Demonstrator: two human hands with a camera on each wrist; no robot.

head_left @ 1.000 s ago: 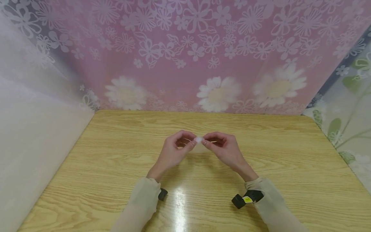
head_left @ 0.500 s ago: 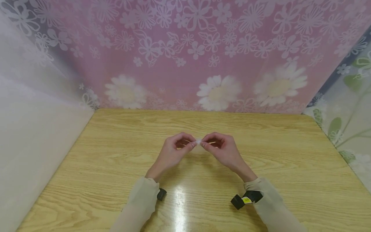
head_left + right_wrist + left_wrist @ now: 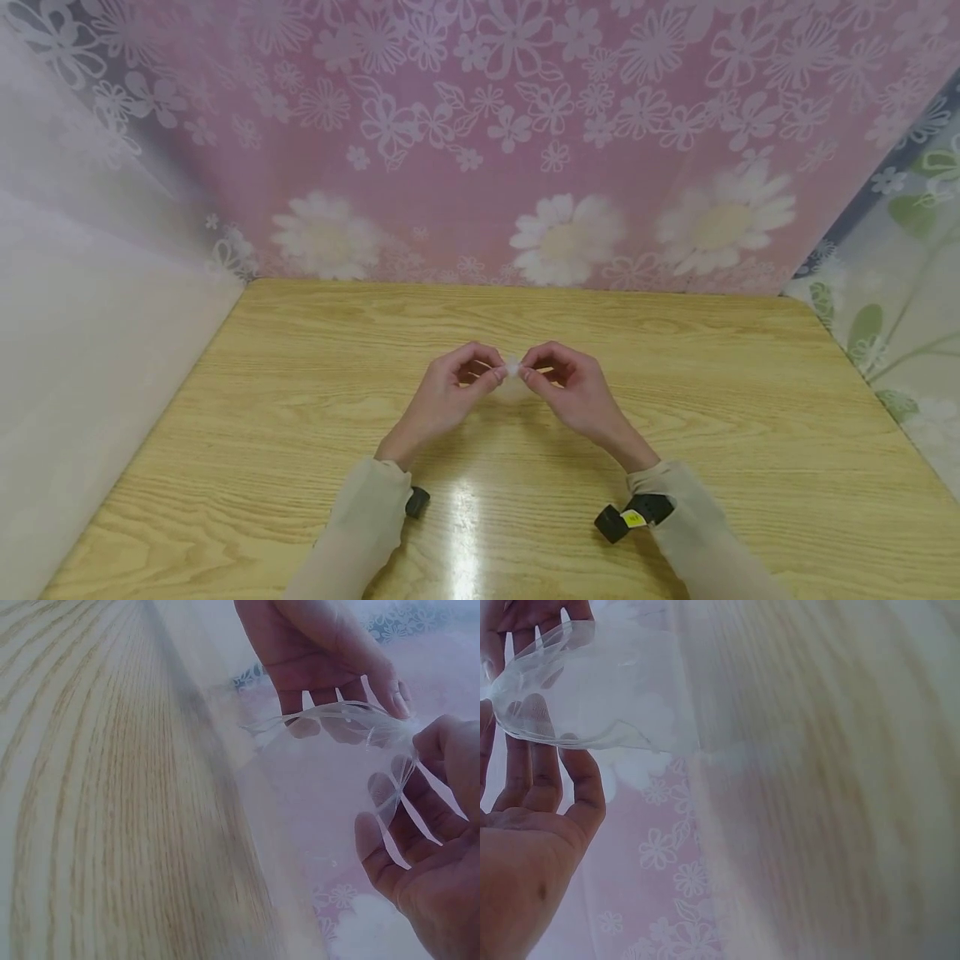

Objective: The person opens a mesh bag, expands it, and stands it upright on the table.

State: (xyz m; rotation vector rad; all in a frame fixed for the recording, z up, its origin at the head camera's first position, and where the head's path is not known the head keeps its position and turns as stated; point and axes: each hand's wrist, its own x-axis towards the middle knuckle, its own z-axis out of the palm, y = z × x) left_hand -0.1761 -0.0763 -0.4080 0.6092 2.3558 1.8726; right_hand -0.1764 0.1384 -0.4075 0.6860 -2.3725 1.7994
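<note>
A sheer white mesh bag (image 3: 513,367) hangs between my two hands, its top gathered into a bunch. In the left wrist view, the see-through bag body (image 3: 615,682) falls below the bunch and the tabletop shows behind it. My left hand (image 3: 450,390) pinches one side of the gathered top between thumb and forefinger. From the other side my right hand (image 3: 581,392) pinches the same bunch. Several spread fingers of the right hand (image 3: 435,862) rest against the mesh, visible in the right wrist view. Whether a cord runs through the top is too small to tell.
A wood-grain table (image 3: 300,350) lies under both hands. Behind it hangs a pink flowered curtain (image 3: 442,167), with pale cloth (image 3: 97,292) on the left and a leaf-patterned cloth (image 3: 900,292) on the right. Black devices, one (image 3: 613,523) by the right sleeve, sit at both wrists.
My right hand has shifted slightly left, towards the left hand, which has barely moved. Both keep their pinch on the gathered mesh, now a little lower in the head view.
</note>
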